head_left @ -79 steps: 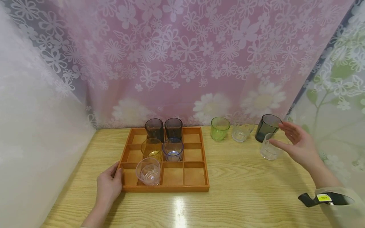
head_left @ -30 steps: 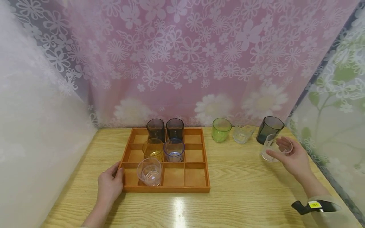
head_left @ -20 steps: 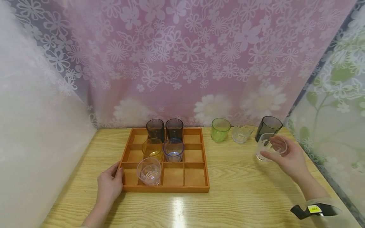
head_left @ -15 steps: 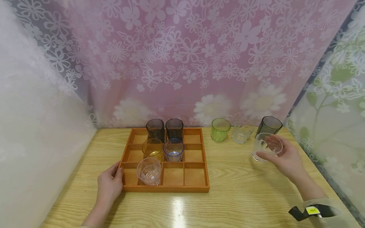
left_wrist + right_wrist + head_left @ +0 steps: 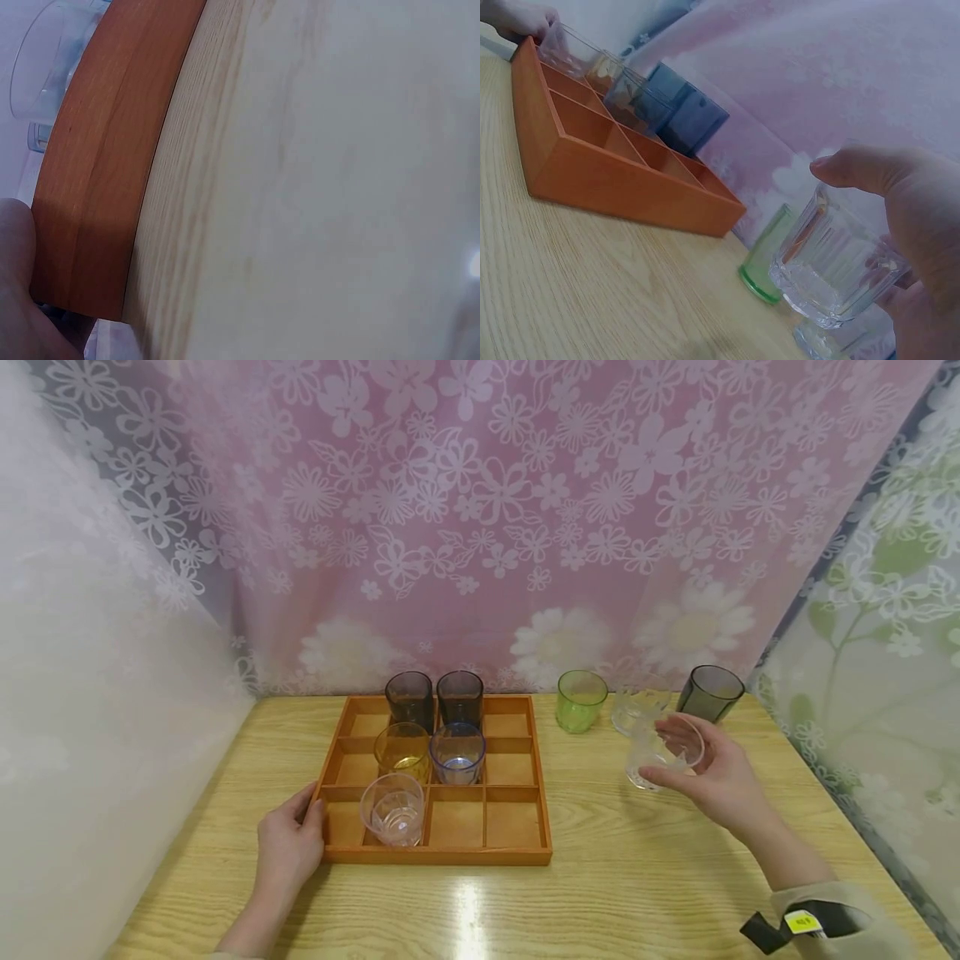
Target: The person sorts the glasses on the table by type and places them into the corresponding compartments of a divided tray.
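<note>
My right hand [image 5: 716,777] holds a clear faceted glass [image 5: 825,262] between thumb and fingers, tilted above the table in front of another clear glass [image 5: 626,718]. My left hand [image 5: 290,842] grips the left side of a wooden compartment tray [image 5: 442,857] near its front corner; the thumb and part of a finger show at that corner in the left wrist view. In the tray stand two dark glasses [image 5: 408,702], an amber glass [image 5: 401,752], a blue-rimmed glass [image 5: 457,756] and a clear pinkish glass [image 5: 393,814].
Behind the right hand stand a green glass [image 5: 579,706] and a dark grey glass [image 5: 707,695], near the pink floral curtain [image 5: 487,527]. Light sheets hang at both sides. The tray rests on a wood-grain table [image 5: 600,877].
My right hand first reached to the clear faceted glass beside the dark grey one, took hold of it, and has carried it left. The left hand stays at the tray.
</note>
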Available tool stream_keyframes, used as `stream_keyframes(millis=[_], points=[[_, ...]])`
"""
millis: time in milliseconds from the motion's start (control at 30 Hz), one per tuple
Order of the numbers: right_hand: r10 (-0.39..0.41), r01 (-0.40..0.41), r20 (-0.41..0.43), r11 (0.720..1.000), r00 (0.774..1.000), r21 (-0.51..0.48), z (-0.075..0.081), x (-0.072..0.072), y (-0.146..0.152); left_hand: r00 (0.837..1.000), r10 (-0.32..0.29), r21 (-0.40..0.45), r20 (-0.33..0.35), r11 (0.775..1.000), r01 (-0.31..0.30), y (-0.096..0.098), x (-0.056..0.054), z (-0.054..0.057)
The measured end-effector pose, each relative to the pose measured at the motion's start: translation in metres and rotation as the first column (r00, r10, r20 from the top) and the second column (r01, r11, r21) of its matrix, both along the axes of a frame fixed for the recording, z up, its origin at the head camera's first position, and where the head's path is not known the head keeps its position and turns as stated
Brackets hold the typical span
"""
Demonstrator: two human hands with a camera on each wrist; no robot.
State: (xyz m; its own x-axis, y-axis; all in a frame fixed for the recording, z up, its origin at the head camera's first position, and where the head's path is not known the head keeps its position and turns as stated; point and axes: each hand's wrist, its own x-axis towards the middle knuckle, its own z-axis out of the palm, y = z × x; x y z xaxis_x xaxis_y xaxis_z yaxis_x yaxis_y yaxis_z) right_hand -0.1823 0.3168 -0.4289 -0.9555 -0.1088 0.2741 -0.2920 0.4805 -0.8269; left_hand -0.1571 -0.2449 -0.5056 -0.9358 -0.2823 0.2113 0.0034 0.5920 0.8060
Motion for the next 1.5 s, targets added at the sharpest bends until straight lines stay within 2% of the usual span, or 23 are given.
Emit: stream_keyframes(millis=[267,533,733,1000,1500], points=[[0.095,-0.098,-0.054,0.993,0.994,-0.060,0.004,0.001,-0.022,1.000,0.000,0.002,0.002,1.000,0.000,0.000,0.000,-0.001],[0.172,-0.177,-0.044,0.972,0.984,-0.158,0.002,0.004,-0.044,1.000,-0.002,0.007,-0.010,1.000,0.002,-0.001,0.001,0.000],[0.224,-0.234,-0.075,0.956,0.972,-0.178,0.005,0.006,-0.063,1.000,-0.006,-0.002,-0.015,1.000,0.006,-0.001,0.001,0.001],[0.269,-0.274,-0.051,0.941,0.962,-0.198,0.008,0.004,-0.083,1.000,-0.004,0.010,-0.005,1.000,0.004,-0.001,-0.001,-0.001],[0.387,-0.392,-0.076,0.874,0.919,-0.287,0.007,0.001,-0.137,1.000,-0.008,0.009,-0.015,1.000,0.008,0.000,0.000,0.001]])
